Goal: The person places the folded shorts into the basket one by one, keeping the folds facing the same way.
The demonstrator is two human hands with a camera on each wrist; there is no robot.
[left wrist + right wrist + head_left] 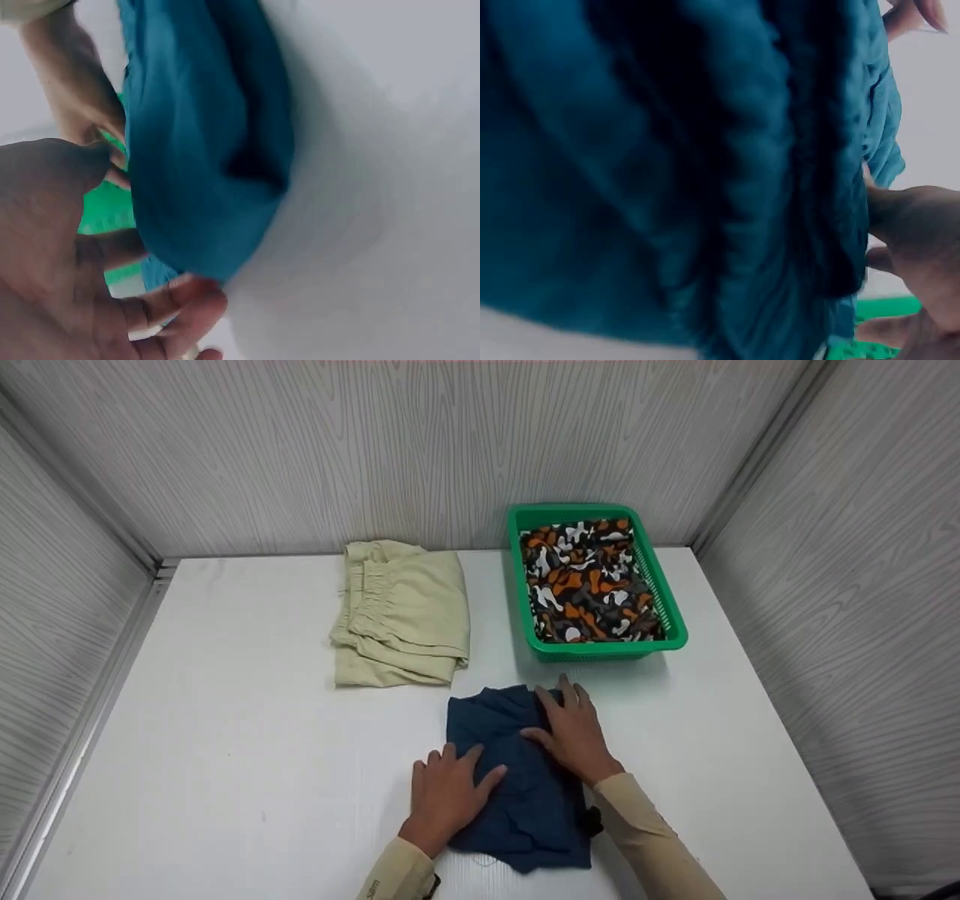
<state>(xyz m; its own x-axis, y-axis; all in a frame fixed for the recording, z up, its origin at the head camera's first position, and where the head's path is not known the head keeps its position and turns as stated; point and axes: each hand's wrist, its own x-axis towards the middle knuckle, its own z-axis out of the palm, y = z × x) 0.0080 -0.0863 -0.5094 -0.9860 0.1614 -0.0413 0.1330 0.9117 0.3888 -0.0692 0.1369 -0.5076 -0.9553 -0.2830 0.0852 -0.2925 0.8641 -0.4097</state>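
A folded dark blue garment (517,795) lies on the white table in front of the person. On its left edge rests the left hand (448,795), fingers spread and thumb pointing inward. The right hand (576,735) touches the upper right part of the cloth, fingers fairly straight toward the far edge. In the left wrist view, the left hand (67,262) is against a rounded fold of the blue cloth (202,150). Gathered folds of the garment (705,165) fill most of the right wrist view, with the right hand (922,255) at their side, its fingertips partly hidden.
Beyond the blue garment, a folded beige garment with a gathered waistband (409,607) lies at the back. To its right stands a green basket (611,652) holding orange, black and white patterned cloth (589,585). Pale wood-grain panels (420,450) enclose the back and sides.
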